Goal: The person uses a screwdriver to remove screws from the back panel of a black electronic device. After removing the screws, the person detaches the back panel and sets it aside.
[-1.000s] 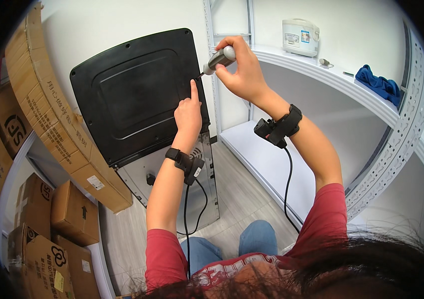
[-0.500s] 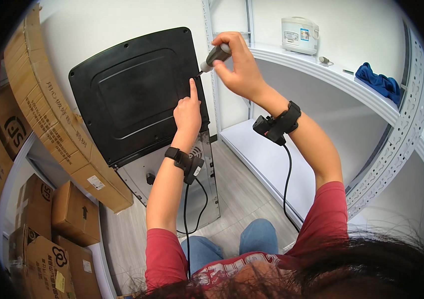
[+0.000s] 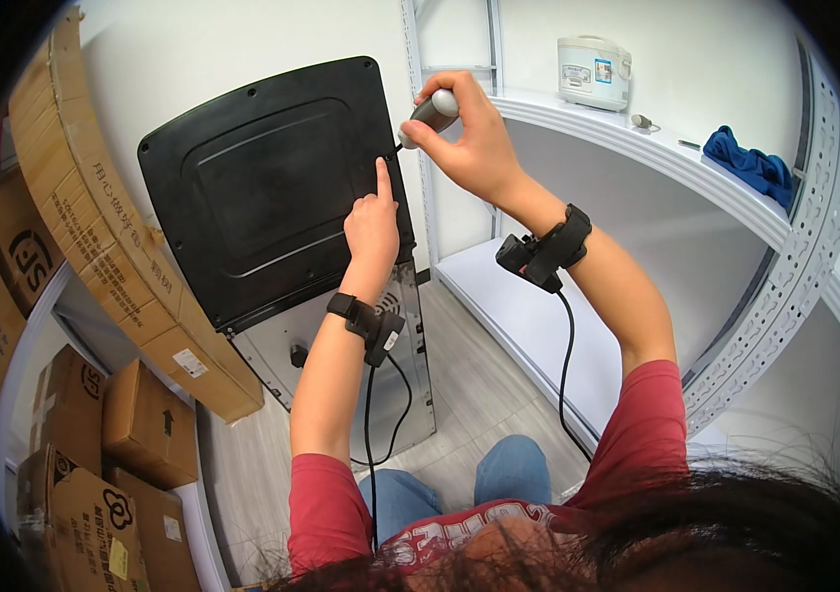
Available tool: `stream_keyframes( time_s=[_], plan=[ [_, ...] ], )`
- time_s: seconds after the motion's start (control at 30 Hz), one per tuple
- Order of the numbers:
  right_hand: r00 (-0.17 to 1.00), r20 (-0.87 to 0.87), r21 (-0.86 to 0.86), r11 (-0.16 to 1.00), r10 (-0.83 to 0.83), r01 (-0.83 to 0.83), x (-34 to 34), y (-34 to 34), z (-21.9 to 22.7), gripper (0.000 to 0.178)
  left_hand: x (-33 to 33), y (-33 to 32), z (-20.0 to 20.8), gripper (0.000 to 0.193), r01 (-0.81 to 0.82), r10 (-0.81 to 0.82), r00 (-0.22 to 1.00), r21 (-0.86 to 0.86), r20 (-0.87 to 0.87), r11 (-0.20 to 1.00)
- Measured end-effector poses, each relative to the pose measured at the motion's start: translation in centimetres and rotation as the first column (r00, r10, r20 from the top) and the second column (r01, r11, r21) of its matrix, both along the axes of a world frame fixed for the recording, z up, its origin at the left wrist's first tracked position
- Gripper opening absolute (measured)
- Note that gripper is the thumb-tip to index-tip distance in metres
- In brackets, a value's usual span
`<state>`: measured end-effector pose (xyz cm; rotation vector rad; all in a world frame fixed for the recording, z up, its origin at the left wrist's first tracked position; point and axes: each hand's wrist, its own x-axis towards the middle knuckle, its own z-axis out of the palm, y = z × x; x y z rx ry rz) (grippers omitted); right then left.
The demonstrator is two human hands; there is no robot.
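Observation:
A large black plastic panel [image 3: 272,187] with holes along its edge stands tilted up on a grey metal cabinet [image 3: 341,360]. My right hand [image 3: 477,148] is closed round the grey and black handle of a screwdriver [image 3: 433,113]. Its dark shaft points left and down to a spot on the panel's right edge; the tip itself is too small to make out. Just beside that spot, the stretched index finger of my left hand [image 3: 372,225] touches the panel, with the other fingers curled in. Nothing shows in that hand.
A tall cardboard carton [image 3: 114,217] leans at the left of the panel, and brown boxes [image 3: 150,422] sit on a low shelf. On the right, a white shelf [image 3: 661,138] bears a rice cooker [image 3: 593,72] and a blue cloth [image 3: 750,166]. Cables [image 3: 567,365] hang from both wrist straps.
The screwdriver's handle has tilted, so that its butt end faces me more. My right hand has turned and shifted slightly down. My left hand has barely moved.

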<state>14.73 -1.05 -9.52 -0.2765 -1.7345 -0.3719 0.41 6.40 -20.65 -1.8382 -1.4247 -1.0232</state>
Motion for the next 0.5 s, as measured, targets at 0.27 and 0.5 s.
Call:
stream_keyframes(
  time_s=[0.27, 0.5],
  plan=[
    [0.995, 0.058, -0.088, 0.993, 0.085, -0.08, 0.4, 0.1, 0.2, 0.026, 0.0, -0.1, 0.0, 0.071, -0.007, 0.007, 1.0, -0.023, 0.003, 1.0],
    [0.984, 0.078, -0.029, 0.986, -0.161, 0.164, 0.2, -0.7, 0.0, 0.023, -0.1, -0.1, 0.0, 0.072, -0.004, 0.004, 1.0, -0.012, -0.001, 1.0]
  ],
)
